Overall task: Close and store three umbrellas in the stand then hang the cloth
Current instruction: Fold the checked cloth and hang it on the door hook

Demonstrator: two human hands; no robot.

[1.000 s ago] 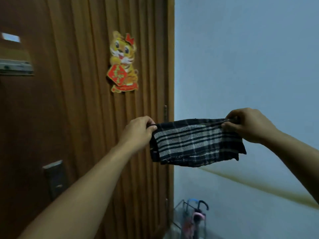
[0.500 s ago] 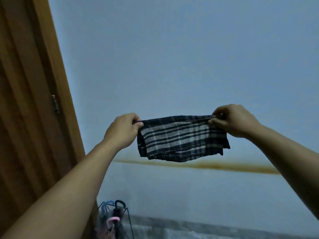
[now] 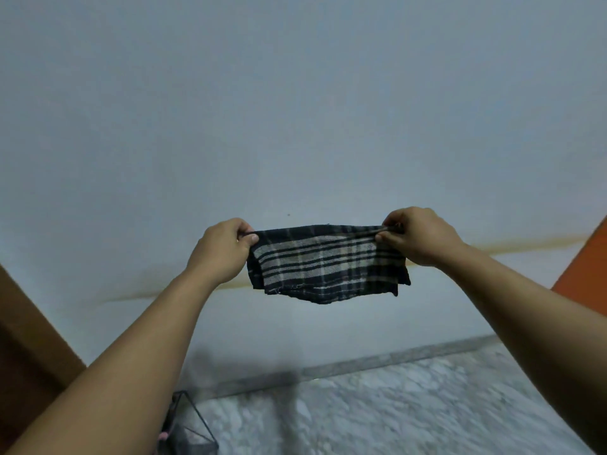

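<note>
Overhead, left hand and right hand pinch opposite top corners of the cloth, stretched level between them, fingers closed

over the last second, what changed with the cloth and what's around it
The view swung right: the wooden door with its tiger sticker slid off to the left edge, the sticker is gone from sight, and an orange surface appeared at right. The wire stand shifted to the lower left, mostly cut off. Unchanged: the left hand and right hand pinch the plaid cloth by its top corners, stretched before the wall.
</note>
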